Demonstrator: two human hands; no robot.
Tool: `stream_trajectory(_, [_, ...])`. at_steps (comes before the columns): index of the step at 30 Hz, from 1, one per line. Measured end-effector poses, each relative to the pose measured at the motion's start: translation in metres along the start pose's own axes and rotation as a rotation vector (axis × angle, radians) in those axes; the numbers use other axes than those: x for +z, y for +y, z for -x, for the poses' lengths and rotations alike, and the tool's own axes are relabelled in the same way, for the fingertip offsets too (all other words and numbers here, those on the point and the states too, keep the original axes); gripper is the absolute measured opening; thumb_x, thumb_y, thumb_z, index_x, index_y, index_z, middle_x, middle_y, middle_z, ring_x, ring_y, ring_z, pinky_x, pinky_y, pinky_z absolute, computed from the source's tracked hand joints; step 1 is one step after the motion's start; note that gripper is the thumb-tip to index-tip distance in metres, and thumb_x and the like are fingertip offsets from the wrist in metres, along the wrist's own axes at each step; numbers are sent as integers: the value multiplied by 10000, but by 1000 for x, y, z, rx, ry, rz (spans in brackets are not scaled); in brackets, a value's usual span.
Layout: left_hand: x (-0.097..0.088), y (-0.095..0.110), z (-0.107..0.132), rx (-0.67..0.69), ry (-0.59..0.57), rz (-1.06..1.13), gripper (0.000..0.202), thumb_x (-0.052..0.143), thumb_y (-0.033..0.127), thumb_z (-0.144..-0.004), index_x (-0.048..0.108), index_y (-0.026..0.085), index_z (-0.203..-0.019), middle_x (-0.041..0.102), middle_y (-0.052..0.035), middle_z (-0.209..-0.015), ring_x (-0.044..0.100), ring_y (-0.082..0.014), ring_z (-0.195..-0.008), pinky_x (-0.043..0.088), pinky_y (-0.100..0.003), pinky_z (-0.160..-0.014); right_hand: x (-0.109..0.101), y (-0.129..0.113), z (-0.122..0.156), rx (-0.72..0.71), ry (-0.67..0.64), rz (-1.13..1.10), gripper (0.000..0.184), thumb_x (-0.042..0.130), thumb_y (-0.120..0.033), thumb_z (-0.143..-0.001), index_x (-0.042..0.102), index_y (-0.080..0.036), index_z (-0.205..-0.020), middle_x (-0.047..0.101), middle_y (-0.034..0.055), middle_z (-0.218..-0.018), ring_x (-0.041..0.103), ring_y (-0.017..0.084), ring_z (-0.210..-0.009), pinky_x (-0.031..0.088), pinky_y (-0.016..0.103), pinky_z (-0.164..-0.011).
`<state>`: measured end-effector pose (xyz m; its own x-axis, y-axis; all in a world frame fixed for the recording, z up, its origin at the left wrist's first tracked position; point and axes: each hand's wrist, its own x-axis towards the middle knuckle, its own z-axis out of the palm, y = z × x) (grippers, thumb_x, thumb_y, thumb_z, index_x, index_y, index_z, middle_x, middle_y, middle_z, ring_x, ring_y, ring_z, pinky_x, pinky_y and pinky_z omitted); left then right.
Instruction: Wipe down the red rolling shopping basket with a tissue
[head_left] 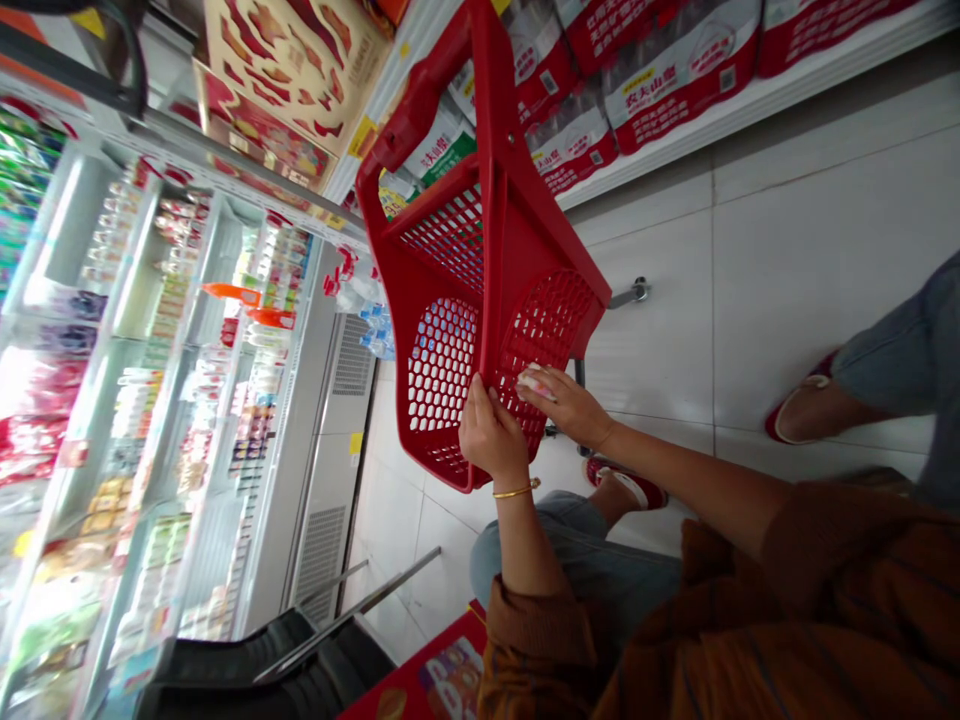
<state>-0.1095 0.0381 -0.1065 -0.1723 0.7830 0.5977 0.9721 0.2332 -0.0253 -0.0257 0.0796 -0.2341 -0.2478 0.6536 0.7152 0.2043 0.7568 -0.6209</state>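
Basket: red plastic mesh shopping basket (487, 250), tilted, in front of person's legs; handle cut off by top edge of frame.
L hand (491, 435): closed on basket's lower rim, gold bangle (516, 490) on wrist.
R hand (562, 400): fingers curled around small pale packet (535, 384) against mesh; packet mostly hidden, can't make out label.
Left of basket: refrigerated display case (172, 350), items blurred.
Beyond: red-labelled bottled water packs (675, 75), partly cut off.
Floor: white tile (787, 250), open room R of basket.
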Motion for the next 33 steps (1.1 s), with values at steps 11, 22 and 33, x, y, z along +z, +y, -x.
stream_trajectory(11, [-2, 1, 0, -29, -9, 44, 354, 421, 284, -959, 602, 152, -1234, 705, -138, -1088, 665, -196, -974, 518, -321, -848, 8, -20, -32, 5, 174, -121, 559, 475, -258, -949, 275, -253, -1471, 199, 74, -1575, 2, 283, -1465, 248, 608, -1141])
stream_trajectory(22, [-2, 4, 1, -64, 9, 7, 365, 414, 322, -958, 622, 156, -1208, 700, -146, -1106, 669, -208, -991, 527, -334, -862, 20, -2, 3, 27, 13, -84, 692, 330, -83, -973, -50, -331, -1496, -83, 23, -1591, 63, 219, -1462, 306, 458, -1166])
stream_trajectory(33, [4, 26, 8, -23, 1, -126, 480, 387, 329, -967, 413, 126, -1402, 492, -179, -1400, 428, -247, -1330, 297, -467, -1122, 23, 9, 47, 14, -73, 0, 684, 347, -7, -943, 25, -213, -1510, 85, 159, -1573, 70, 274, -1445, 380, 505, -1111])
